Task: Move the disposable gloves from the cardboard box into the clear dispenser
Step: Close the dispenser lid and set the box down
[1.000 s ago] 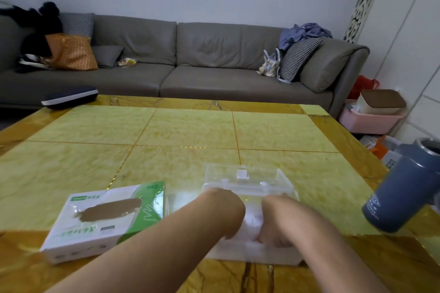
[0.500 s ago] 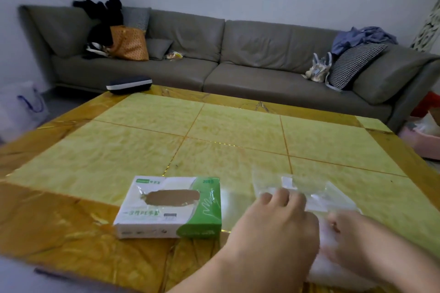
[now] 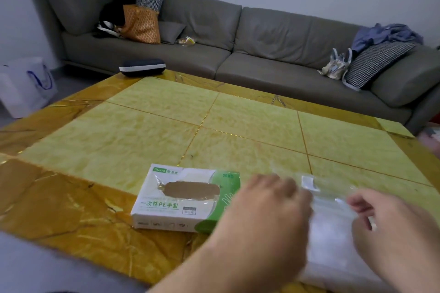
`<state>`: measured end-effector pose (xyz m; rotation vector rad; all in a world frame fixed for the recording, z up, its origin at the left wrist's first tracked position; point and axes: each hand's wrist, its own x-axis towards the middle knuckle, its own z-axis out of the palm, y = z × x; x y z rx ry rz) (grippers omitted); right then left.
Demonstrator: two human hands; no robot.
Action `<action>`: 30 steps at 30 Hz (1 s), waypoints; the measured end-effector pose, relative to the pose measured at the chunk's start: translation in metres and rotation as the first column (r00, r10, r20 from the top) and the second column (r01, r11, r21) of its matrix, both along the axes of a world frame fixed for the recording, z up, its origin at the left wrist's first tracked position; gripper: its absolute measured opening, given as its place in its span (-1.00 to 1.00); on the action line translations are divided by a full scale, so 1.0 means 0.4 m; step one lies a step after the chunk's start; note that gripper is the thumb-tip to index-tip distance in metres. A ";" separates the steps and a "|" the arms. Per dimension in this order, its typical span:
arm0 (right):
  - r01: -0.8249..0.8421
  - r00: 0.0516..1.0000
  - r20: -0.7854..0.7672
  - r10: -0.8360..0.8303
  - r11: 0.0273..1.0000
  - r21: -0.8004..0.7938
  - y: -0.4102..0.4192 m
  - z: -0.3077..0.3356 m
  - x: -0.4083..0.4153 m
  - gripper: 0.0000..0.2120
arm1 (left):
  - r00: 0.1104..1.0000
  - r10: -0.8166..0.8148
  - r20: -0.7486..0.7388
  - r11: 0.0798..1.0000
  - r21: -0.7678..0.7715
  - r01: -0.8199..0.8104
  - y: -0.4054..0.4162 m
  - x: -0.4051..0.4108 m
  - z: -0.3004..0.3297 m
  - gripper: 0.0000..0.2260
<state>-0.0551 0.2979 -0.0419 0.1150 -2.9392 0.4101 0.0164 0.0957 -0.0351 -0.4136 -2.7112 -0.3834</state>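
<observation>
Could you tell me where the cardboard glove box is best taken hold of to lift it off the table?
Probably across its narrow depth at the white left end, from above. The cardboard box lies flat and low, its oval opening facing up, and that end is clear of the left hand, which overlaps the green right end. A grip spanning front and back walls avoids the opening.

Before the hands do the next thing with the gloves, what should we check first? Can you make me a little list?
1. Cardboard box flat on the table and within reach: ok.
2. Box opening free: ok, nothing covers the brown oval on top.
3. Are gloves left in the box: cannot tell, the inside is not visible.
4. Clear dispenser held steady: ok, the left hand and right hand are both at it.
5. White glove stack sitting inside the dispenser: ok, though its edges are blurred.
6. Dispenser lid shut: cannot tell, the clear plastic is too blurry.
</observation>
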 end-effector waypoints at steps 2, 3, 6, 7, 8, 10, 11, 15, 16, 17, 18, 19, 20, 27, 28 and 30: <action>0.008 0.998 -0.062 -0.011 0.999 -0.050 -0.009 -0.003 0.002 -0.62 | 0.964 0.224 0.142 0.975 -0.035 -0.221 -0.083 -0.005 0.033 -0.91; 0.004 0.997 -0.076 -0.010 0.997 -0.078 -0.014 -0.001 0.004 -0.63 | 0.919 0.304 0.252 0.952 -0.109 -0.286 -0.131 -0.006 0.026 -0.90; -0.018 0.997 -0.082 0.010 0.994 -0.105 -0.044 0.025 0.024 -0.68 | 0.658 0.364 0.659 0.930 -0.221 -0.293 -0.237 -0.002 -0.008 -0.59; -0.035 0.996 -0.080 0.027 0.993 -0.111 -0.047 0.027 0.028 -0.69 | 0.596 0.337 0.729 0.936 -0.189 -0.298 -0.248 0.000 -0.022 -0.50; -0.043 0.997 -0.066 0.036 0.993 -0.112 -0.054 0.033 0.035 -0.69 | 0.578 0.316 0.752 0.940 -0.164 -0.301 -0.254 0.003 -0.028 -0.45; -0.053 0.998 -0.038 0.049 0.989 -0.140 -0.060 0.038 0.040 -0.69 | 0.601 0.284 0.747 0.947 -0.121 -0.298 -0.260 -0.002 -0.047 -0.43; -0.061 0.998 -0.033 0.057 0.987 -0.152 -0.059 0.037 0.038 -0.70 | 0.616 0.272 0.739 0.950 -0.106 -0.293 -0.260 -0.003 -0.048 -0.43; -0.055 0.998 -0.018 0.052 0.982 -0.183 -0.050 0.046 0.035 -0.72 | 0.627 0.233 0.743 0.958 -0.065 -0.279 -0.259 -0.013 -0.049 -0.53; -0.051 0.999 -0.009 0.050 0.980 -0.191 -0.042 0.047 0.032 -0.71 | 0.627 0.227 0.745 0.959 -0.057 -0.278 -0.260 -0.016 -0.050 -0.55; -0.048 0.999 -0.002 0.048 0.979 -0.200 -0.030 0.048 0.027 -0.71 | 0.641 0.219 0.735 0.961 -0.049 -0.272 -0.260 -0.021 -0.052 -0.57; -0.044 0.999 0.005 0.047 0.975 -0.216 -0.024 0.049 0.021 -0.71 | 0.645 0.224 0.731 0.960 -0.052 -0.275 -0.268 -0.022 -0.055 -0.58; -0.033 0.999 0.002 0.034 0.968 -0.248 -0.007 0.052 0.015 -0.71 | 0.653 0.225 0.723 0.961 -0.052 -0.273 -0.266 -0.026 -0.054 -0.58; -0.014 1.000 -0.002 0.014 0.960 -0.281 0.009 0.058 0.011 -0.71 | 0.656 0.241 0.715 0.956 -0.060 -0.286 -0.268 -0.029 -0.054 -0.57; 0.176 0.984 0.044 -0.171 0.934 -0.310 0.115 0.075 -0.029 -0.83 | 0.908 0.375 0.186 0.917 0.068 -0.393 -0.217 -0.022 -0.013 -0.85; 0.210 0.977 0.102 -0.188 0.933 -0.292 0.132 0.067 -0.035 -0.85 | 0.928 0.333 0.168 0.921 0.153 -0.358 -0.169 -0.021 -0.001 -0.84; 0.244 0.950 0.259 -0.174 0.931 -0.271 0.145 0.043 -0.052 -0.79 | 0.911 0.233 0.341 0.894 0.294 -0.339 -0.081 -0.019 -0.003 -0.77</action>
